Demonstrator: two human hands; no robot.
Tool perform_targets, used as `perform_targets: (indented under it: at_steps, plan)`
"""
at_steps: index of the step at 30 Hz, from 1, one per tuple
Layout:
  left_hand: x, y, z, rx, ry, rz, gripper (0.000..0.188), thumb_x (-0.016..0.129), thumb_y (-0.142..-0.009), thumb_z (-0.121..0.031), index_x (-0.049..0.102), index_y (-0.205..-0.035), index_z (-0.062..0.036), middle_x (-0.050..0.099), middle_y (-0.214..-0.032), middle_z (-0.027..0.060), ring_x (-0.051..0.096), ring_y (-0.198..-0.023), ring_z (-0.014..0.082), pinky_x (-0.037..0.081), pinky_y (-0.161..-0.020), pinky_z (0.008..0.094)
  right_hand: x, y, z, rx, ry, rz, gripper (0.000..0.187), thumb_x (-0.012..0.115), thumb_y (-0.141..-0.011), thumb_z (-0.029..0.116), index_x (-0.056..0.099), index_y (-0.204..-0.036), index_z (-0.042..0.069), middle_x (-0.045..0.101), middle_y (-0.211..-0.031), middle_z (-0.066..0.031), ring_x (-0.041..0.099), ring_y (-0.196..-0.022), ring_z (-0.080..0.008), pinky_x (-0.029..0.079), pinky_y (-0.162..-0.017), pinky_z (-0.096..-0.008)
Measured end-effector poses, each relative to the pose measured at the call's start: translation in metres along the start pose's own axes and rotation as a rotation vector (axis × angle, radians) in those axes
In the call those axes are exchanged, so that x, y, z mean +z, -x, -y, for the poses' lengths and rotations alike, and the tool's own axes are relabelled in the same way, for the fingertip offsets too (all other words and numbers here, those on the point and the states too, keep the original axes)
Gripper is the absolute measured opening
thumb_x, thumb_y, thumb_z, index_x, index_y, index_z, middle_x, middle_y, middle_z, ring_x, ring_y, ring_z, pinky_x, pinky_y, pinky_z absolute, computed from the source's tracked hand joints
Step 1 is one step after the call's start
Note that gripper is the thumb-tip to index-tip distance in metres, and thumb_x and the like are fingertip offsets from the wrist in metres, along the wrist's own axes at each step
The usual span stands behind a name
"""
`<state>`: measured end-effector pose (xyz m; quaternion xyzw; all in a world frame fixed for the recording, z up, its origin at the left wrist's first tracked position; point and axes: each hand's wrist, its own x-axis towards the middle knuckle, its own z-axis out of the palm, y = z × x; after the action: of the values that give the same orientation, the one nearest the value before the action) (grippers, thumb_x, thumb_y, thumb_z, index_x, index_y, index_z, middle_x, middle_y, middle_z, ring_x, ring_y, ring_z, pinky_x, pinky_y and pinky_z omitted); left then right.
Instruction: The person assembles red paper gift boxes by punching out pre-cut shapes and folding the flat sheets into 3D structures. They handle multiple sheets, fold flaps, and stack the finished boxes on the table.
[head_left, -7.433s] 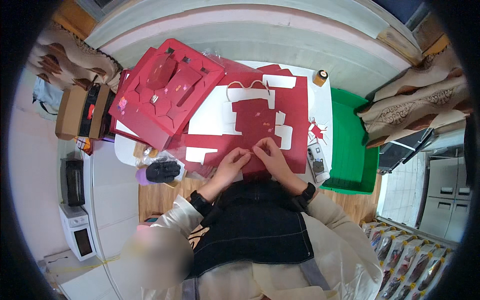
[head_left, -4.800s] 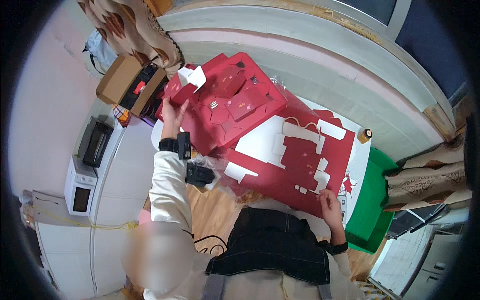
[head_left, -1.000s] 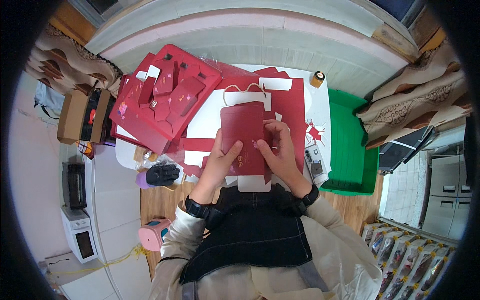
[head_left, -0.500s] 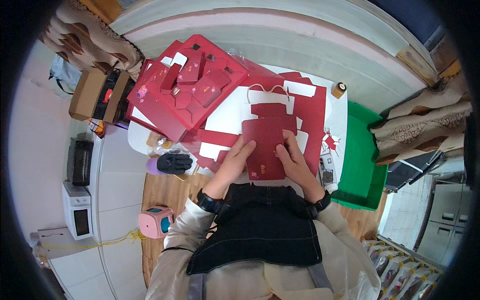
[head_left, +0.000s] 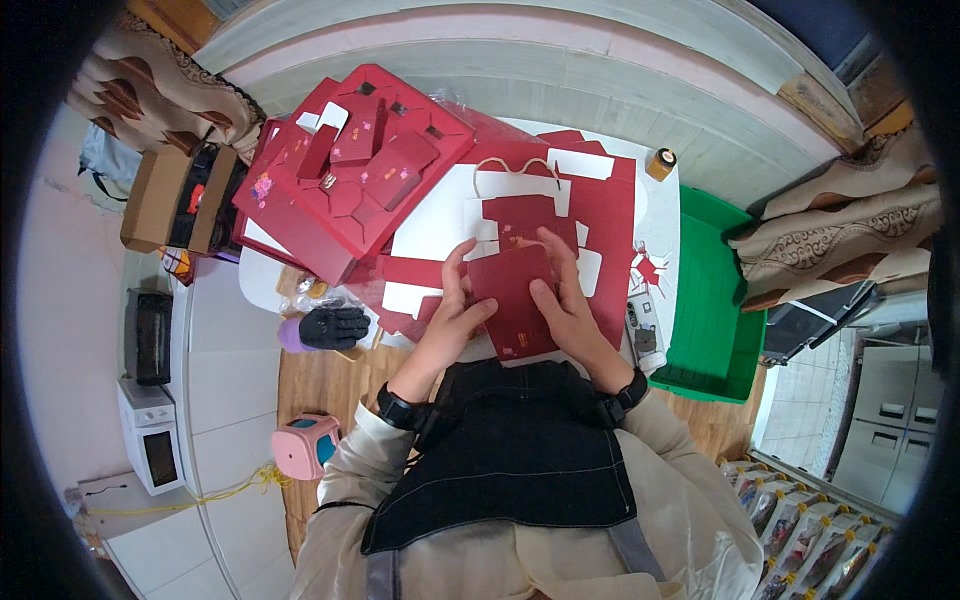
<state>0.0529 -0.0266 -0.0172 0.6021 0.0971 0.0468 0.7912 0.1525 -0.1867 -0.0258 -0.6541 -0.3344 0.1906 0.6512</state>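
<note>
Dk red carton (head_left: 512, 300), rect., gold mark (head_left: 518, 338) nr btm, held in grip, L hand (head_left: 452, 320) + R hand (head_left: 572, 312)

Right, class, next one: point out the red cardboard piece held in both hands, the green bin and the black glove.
Red cardboard piece (head_left: 512, 318): head view, middle of its upward-facing side.
Green bin (head_left: 712, 305): head view, its bare inside.
Black glove (head_left: 332, 328): head view, its middle.

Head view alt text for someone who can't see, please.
The left hand and right hand hold a red printed carton at a white table; a large red box lies on its left, a green bin beside its right.
</note>
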Motion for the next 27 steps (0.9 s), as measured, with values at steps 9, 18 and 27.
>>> perform_targets:
  at_steps: [9,18,27]
  plan:
    - [0.009,-0.015,-0.008,-0.252,0.033,0.003,0.069,0.046,-0.089,0.005,0.015,-0.148,-0.0115,0.052,-0.123,0.0144,0.052,-0.11,0.0198,0.042,-0.095,0.03,-0.003,-0.001,-0.018,0.092,-0.052,-0.129,0.045,0.042,-0.091,0.0,0.043,-0.135,0.007,0.047,-0.13,-0.01,0.046,-0.121,-0.0179,0.034,-0.105,-0.0313]
    - [0.002,-0.023,0.039,-0.129,-0.218,0.069,0.032,0.055,-0.1,-0.018,0.048,-0.128,-0.0043,0.056,-0.115,0.0089,0.052,-0.105,0.0137,0.044,-0.091,0.0263,0.008,0.011,-0.035,0.042,-0.029,-0.283,0.02,0.052,-0.089,0.001,0.05,-0.11,0.001,0.055,-0.107,-0.0095,0.055,-0.104,-0.0193,0.041,-0.096,-0.0314]
    - [-0.009,-0.022,0.054,-0.175,0.016,0.035,0.015,0.05,-0.102,-0.017,0.054,-0.111,-0.0054,0.056,-0.102,0.0022,0.052,-0.096,0.0084,0.043,-0.084,0.0221,0.007,0.012,-0.025,0.078,0.056,-0.215,0.013,0.054,-0.09,0.003,0.053,-0.104,0.002,0.055,-0.1,-0.0063,0.053,-0.096,-0.0136,0.042,-0.088,-0.0276]
